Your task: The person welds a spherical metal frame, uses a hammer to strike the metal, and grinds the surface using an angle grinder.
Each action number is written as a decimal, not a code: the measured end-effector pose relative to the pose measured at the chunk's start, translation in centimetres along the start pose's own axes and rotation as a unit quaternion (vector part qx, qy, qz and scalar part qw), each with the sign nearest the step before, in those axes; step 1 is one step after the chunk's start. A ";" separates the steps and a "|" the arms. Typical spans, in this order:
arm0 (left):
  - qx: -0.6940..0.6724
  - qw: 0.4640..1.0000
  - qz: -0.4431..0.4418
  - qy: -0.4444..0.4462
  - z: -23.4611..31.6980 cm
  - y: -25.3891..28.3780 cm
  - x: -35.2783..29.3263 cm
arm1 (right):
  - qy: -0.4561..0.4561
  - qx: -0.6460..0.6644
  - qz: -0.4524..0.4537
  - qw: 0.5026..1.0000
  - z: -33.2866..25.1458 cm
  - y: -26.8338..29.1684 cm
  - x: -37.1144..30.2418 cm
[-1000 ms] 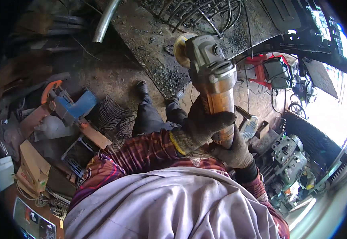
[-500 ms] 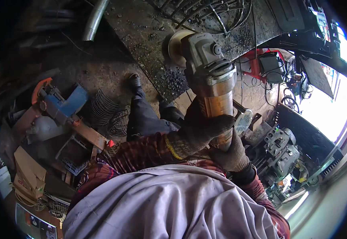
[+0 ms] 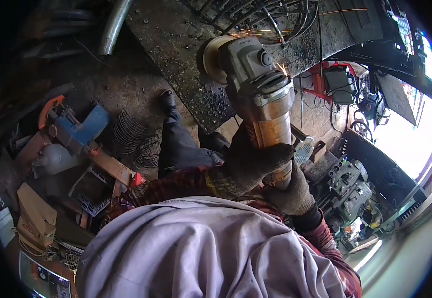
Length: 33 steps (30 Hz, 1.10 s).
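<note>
Both gloved hands, left hand [image 3: 248, 166] and right hand [image 3: 290, 191], clench the angle grinder [image 3: 255, 84], sparks flying at the steel plate's [image 3: 176, 54] far edge, grinding apparently mid-way.

Wire frames [image 3: 255, 15] crowd the plate [image 3: 186, 59] ahead.

Both gloved hands are raised ahead of the chest. The left hand [image 3: 248, 164] is curled tight, fingers wrapped; the right hand [image 3: 290, 191] sits just below, apparently clenched too, partly hidden.
</note>
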<state>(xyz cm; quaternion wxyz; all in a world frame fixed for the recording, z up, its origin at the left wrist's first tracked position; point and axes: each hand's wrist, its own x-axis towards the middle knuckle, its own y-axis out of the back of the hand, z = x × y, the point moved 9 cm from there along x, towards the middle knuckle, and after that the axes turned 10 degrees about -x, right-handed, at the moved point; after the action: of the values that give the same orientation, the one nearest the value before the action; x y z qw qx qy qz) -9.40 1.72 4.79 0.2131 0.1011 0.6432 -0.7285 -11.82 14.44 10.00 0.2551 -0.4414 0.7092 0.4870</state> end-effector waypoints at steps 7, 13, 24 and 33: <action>0.029 0.999 0.001 -0.018 0.1 0.5 0.2 | 0.010 -0.032 0.001 0.999 0.2 0.1 0.4; 0.043 0.999 0.017 -0.017 0.6 0.5 0.0 | 0.047 -0.020 0.003 0.999 0.5 0.0 0.6; 0.046 0.999 0.013 -0.011 0.8 0.6 0.4 | 0.070 -0.052 0.051 0.995 -0.6 0.4 0.7; 0.051 0.999 0.000 0.009 0.3 0.3 0.9 | -0.016 -0.007 0.003 1.000 2.0 -0.2 0.8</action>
<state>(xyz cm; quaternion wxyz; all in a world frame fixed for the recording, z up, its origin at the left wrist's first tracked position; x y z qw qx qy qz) -10.00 1.27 4.21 0.2021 0.1180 0.6071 -0.7594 -12.20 15.91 8.50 0.2624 -0.4332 0.7028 0.4995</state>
